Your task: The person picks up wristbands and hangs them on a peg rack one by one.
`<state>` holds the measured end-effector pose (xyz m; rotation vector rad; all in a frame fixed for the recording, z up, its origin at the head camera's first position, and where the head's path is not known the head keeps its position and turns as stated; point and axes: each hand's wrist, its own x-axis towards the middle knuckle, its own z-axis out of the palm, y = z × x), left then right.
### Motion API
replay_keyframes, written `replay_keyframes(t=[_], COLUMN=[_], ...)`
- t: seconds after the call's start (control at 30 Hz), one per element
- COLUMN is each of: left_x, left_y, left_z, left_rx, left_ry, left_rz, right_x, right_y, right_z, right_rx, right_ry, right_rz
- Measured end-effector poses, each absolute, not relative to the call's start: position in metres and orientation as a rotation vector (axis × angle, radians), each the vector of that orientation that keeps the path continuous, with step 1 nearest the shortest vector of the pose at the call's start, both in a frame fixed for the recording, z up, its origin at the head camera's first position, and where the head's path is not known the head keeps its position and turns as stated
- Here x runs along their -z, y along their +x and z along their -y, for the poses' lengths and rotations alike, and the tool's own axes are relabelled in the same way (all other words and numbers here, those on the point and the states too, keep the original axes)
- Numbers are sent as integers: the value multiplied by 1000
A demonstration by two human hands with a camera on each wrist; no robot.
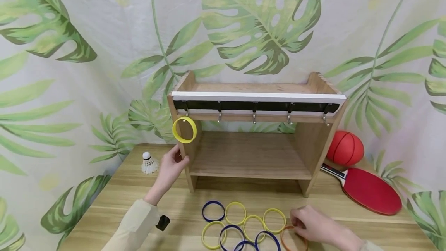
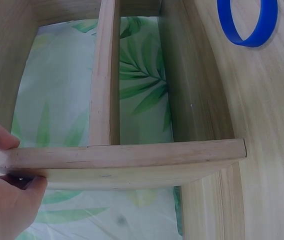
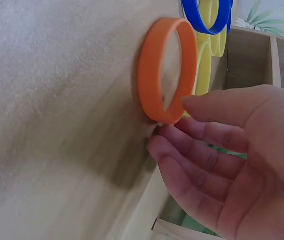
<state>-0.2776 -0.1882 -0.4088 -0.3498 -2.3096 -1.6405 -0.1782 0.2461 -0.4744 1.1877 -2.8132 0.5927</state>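
At lower right, we're seeing the right hand (image 1: 315,224) lying at the edge of the orange band (image 3: 153,70); whether it's pinching, we can't tell. Left of centre, the left hand (image 1: 170,167) is gripping the wooden shelf (image 1: 251,154) by its side edge, tabletop (image 1: 258,197) separating shelf from bands.

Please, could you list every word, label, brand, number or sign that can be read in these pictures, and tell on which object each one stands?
None can be read in any view.
The orange ring, wooden rack, red ball and shuttlecock show no legible lettering.
Any fine print on the paddle would be too small to read.
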Motion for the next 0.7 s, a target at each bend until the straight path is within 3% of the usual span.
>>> replay_keyframes(t=[0.27, 0.7], left_x=[408, 408], left_y=[-277, -277], left_z=[189, 187], left_rx=[1650, 1620], left_ry=[-344, -344], left_rz=[2329, 2336], right_x=[476, 453], right_y=[-177, -184], right_z=[-244, -241], right_rx=[-626, -619], right_ry=[1117, 1231], right_rz=[2903, 2616])
